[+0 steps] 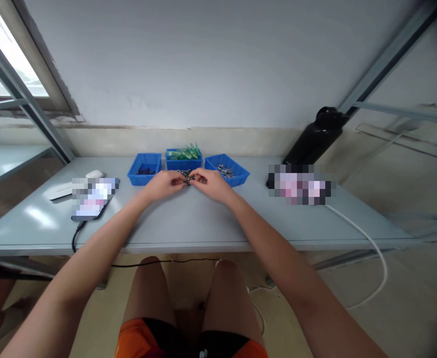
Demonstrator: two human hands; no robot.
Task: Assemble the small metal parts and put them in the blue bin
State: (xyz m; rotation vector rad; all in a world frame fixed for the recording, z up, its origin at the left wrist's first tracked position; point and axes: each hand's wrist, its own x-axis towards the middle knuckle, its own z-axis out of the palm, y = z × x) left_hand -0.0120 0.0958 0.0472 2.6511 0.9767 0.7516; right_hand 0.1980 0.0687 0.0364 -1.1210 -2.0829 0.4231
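My left hand (166, 184) and my right hand (211, 183) meet over the middle of the table, fingertips pinched close together. Between them is a small dark, partly shiny metallic piece (185, 174), too small to name. Both hands are closed on it. Just beyond the fingers stand three blue bins. The left bin (132, 175) contains small dark parts (146, 170). Green slender pieces (184, 152) are heaped in the middle bin (183, 164). Silvery thin metal parts (226, 171) lie in the right bin (243, 178), beside my right hand.
On the left are a phone (95, 199) with a black cable, a flat white item (61, 191) and a small white case (95, 174). A black bottle (313, 136) leans at the right, behind another lit phone (300, 186) with a white cable (368, 236). Metal posts flank the grey table (192, 226).
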